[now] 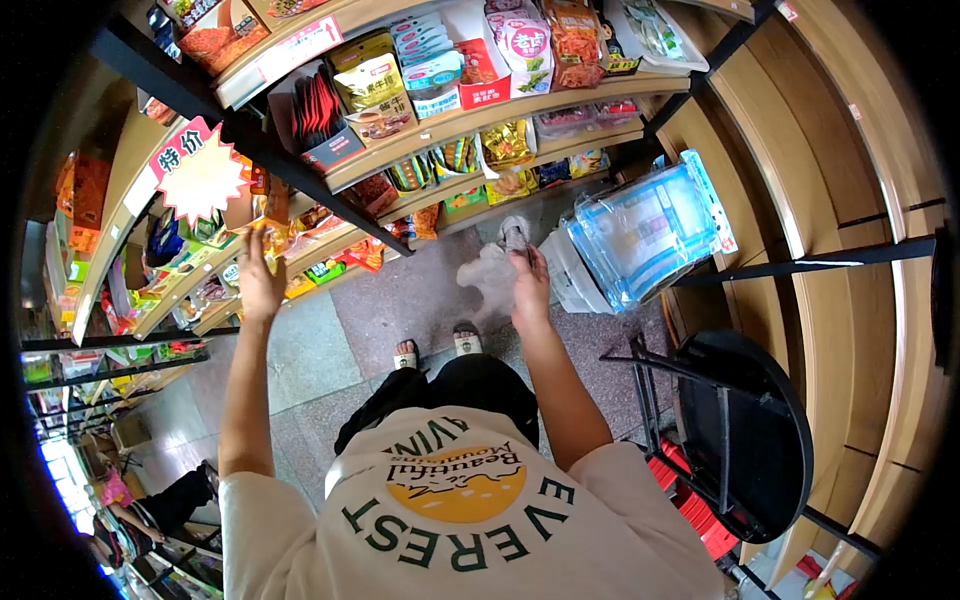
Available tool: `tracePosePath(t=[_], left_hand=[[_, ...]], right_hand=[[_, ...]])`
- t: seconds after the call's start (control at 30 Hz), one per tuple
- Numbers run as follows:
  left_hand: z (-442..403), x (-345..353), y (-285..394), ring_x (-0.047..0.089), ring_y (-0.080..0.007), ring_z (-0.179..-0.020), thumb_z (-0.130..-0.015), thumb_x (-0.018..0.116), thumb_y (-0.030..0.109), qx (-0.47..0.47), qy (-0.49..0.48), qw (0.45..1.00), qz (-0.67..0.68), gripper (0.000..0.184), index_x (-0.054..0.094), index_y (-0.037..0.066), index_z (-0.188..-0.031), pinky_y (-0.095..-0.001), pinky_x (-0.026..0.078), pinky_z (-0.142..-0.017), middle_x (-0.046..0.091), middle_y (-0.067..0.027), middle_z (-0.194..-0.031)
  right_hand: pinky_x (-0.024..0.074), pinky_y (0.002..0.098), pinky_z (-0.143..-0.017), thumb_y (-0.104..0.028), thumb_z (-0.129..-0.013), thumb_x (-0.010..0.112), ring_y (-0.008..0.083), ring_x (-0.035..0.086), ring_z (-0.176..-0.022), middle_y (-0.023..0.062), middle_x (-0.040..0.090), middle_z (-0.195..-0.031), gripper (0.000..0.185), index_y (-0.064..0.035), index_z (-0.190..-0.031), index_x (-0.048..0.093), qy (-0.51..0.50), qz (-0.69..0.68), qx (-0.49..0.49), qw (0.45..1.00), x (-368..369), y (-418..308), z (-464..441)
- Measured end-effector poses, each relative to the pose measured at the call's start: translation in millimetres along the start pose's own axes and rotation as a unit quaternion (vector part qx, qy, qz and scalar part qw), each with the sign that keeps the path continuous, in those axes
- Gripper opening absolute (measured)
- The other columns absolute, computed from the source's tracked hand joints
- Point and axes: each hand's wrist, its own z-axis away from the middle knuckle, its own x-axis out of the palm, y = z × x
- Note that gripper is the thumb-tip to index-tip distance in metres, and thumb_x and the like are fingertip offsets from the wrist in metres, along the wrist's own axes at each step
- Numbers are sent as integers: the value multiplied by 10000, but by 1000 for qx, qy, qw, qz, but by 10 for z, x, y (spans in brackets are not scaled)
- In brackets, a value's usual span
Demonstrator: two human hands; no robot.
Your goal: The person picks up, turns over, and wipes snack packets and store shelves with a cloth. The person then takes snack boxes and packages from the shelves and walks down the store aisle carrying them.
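My right hand (528, 275) is closed round the bunched top of a greyish cloth (487, 277), which hangs down over the floor in front of my feet. My left hand (258, 275) is raised beside the left shelf, its fingers apart, near an orange snack package (265, 205); whether it touches the package is unclear. Just right of my right hand stands a stack of clear and blue plastic packaging (645, 240). Above my left hand a price sign (200, 172) with a starburst shape is fixed to the shelf edge.
Shelves (430, 135) of packaged snacks run across the front. Curved wooden shelves (780, 180) rise on the right. A black round folding table (745, 435) leans there, beside red plastic items (690, 500). Another person (165, 510) is at the lower left.
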Motion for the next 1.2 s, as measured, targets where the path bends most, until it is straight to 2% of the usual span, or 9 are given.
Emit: tracePosePath(t=[0.1, 0.27, 0.33, 0.43, 0.6, 0.73, 1.0, 1.17, 1.2], left_hand=[[-170, 92, -311, 366, -378, -1107, -716, 578, 123, -17, 34, 994, -105, 531, 361, 18, -1189, -418, 300, -945, 386, -220, -1198], [-405, 198, -422, 351, -289, -1143, -722, 586, 191, -91, -45, 973, -207, 516, 388, 36, -1173, -408, 277, -957, 425, -151, -1184], [-487, 220, -405, 433, -261, -1071, -744, 559, 236, -114, -127, 961, -220, 456, 428, 73, -1149, -420, 286, -942, 498, -129, -1098], [-572, 244, -368, 493, -260, -991, -775, 513, 243, -134, -150, 952, -232, 351, 481, 98, -1093, -437, 286, -932, 545, -131, -1008], [-589, 312, -401, 590, -289, -766, -801, 481, 259, -92, -102, 962, -235, 256, 526, 131, -1018, -427, 315, -906, 613, -127, -807], [-576, 412, -527, 586, -285, -780, -803, 470, 293, -79, -108, 963, -234, 252, 521, 128, -987, -431, 368, -828, 611, -133, -817], [-587, 398, -578, 579, -311, -776, -809, 452, 337, -107, -91, 965, -222, 312, 560, 73, -935, -427, 380, -803, 608, -143, -823], [-544, 209, -324, 568, -320, -802, -795, 476, 294, -131, -129, 959, -214, 279, 545, 61, -931, -433, 386, -779, 593, -165, -861], [-495, 183, -277, 549, -324, -849, -770, 509, 241, -76, -37, 979, -184, 259, 532, 54, -949, -435, 391, -770, 570, -174, -919]], right_hand=[[345, 270, -858, -93, -747, 581, 161, 450, -984, 61, 477, -1092, 427, -29, -1132, 408, 4, -25, 15, 1000, -81, -88, 27], [346, 271, -856, -99, -744, 588, 161, 459, -967, 63, 487, -1077, 431, -27, -1129, 408, 14, 6, -8, 1000, -330, -78, -10], [348, 274, -849, -101, -744, 587, 159, 461, -967, 63, 492, -1067, 431, -27, -1130, 409, 19, -18, -2, 1000, -418, -110, 10], [351, 274, -844, -100, -742, 586, 155, 462, -964, 62, 494, -1058, 427, -23, -1125, 415, 47, -13, 13, 999, -538, -152, 23], [354, 270, -837, -113, -745, 587, 148, 464, -951, 59, 499, -1045, 405, -19, -1106, 430, 56, 2, -28, 998, -633, -284, 47], [365, 270, -825, -122, -754, 585, 146, 474, -930, 55, 512, -1028, 383, -26, -1095, 440, 55, -12, -57, 997, -657, -311, 70], [379, 267, -804, -107, -757, 587, 139, 487, -897, 51, 518, -1012, 352, -39, -1074, 451, 77, 16, -44, 996, -664, -351, 168], [388, 272, -793, -119, -756, 589, 146, 490, -893, 58, 516, -1014, 363, -38, -1079, 445, 79, -1, -43, 996, -691, -337, 164], [390, 274, -793, -121, -757, 589, 149, 489, -898, 58, 515, -1013, 374, -37, -1088, 436, 81, 3, -42, 996, -717, -312, 146]])
